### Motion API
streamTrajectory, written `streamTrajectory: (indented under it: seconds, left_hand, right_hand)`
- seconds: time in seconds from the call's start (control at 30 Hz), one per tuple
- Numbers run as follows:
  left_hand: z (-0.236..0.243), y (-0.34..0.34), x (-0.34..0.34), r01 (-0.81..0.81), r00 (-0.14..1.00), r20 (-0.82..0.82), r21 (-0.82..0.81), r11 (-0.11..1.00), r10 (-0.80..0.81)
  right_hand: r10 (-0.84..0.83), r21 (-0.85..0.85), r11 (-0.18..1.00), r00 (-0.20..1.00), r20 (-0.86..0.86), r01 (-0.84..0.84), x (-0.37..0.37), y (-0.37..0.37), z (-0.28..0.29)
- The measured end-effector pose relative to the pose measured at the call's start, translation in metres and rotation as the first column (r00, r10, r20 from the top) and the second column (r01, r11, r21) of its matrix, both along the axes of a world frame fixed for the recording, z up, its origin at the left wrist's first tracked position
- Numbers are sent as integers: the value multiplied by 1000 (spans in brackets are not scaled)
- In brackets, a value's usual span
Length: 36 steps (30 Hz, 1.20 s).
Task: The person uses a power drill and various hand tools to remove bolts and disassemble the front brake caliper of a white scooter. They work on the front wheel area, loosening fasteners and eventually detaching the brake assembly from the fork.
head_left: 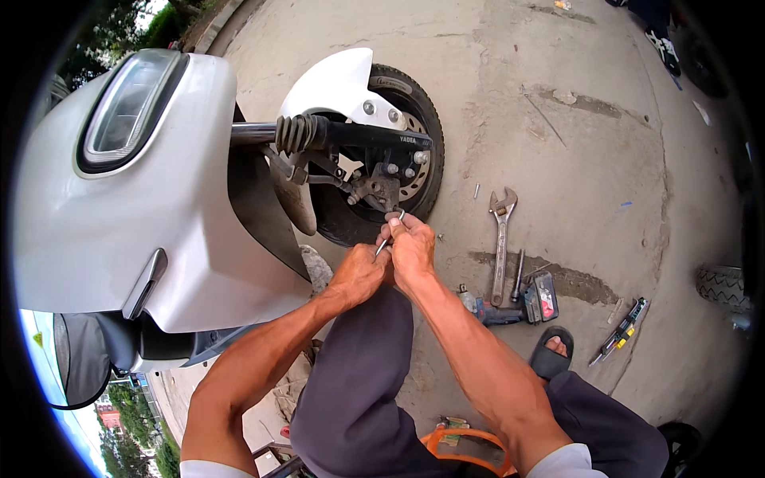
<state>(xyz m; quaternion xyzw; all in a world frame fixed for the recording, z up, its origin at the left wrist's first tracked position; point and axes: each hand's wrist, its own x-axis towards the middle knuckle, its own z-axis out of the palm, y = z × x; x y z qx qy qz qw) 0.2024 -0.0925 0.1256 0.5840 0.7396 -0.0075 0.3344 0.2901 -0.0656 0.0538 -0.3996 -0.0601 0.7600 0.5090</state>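
- Scooter [183,239] fills the left of my view: smooth, glossy pale panels with rounded corners, and a clear headlight [131,111] in a dark frame.
- A ribbed rubber sleeve [295,134] hugs the fork [358,135], a dark tube lying nearly level across my picture.
- Above it, a curved white fender [327,84] covers part of the wheel.
- The person's left hand [355,275] is curled, thumb and finger pinching a metal rod [382,246].
- The rod is slim, smooth and shiny, located between the two hands, just below the brake caliper [374,190]; its long axis slants from lower left to upper right, the upper end pointing toward the right fingertips.
- That caliper is a blocky, dull, grimy metal part beside the drilled disc.
- The right hand [413,251] pinches a small metal hook [402,214], bent and bright; I cannot tell whether hook and rod are one piece.
- Behind, the black tyre [433,119] shows its grooved tread.
- Farther right, an adjustable wrench [500,247] of worn steel lies on rough, cracked concrete [574,183], jaw end pointing up my picture.
- Next, a power tool [502,313] lies on its side near a black rubber sandal [550,362].
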Motion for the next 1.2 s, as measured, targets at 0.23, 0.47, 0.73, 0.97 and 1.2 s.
streamTrajectory:
  seconds: [0.23, 0.47, 0.73, 0.97, 1.2]
  left_hand:
    - [-45, -8, 3, -133, 970, 206, 26, 991, 125]
    - [28, -19, -8, 223, 937, -267, -47, 974, -227]
    - [-73, -7, -79, 226, 963, -155, 25, 974, -220]
    - [-73, 26, -77, -13, 938, 347, 103, 995, -23]
    - [-40, -25, -124, 55, 945, 314, 122, 991, -91]
  right_hand:
    - [198, 154, 961, 960, 199, -230, 18, 9, 0]
    - [157, 264, 877, 760, 631, -401, 9, -13, 19]
    - [14, 140, 775, 238, 971, -616, 2, 5, -71]
    - [40, 298, 913, 789, 613, -278, -6, 119, -74]
    - [-219, 525, 823, 733, 644, -217, -26, 55, 13]
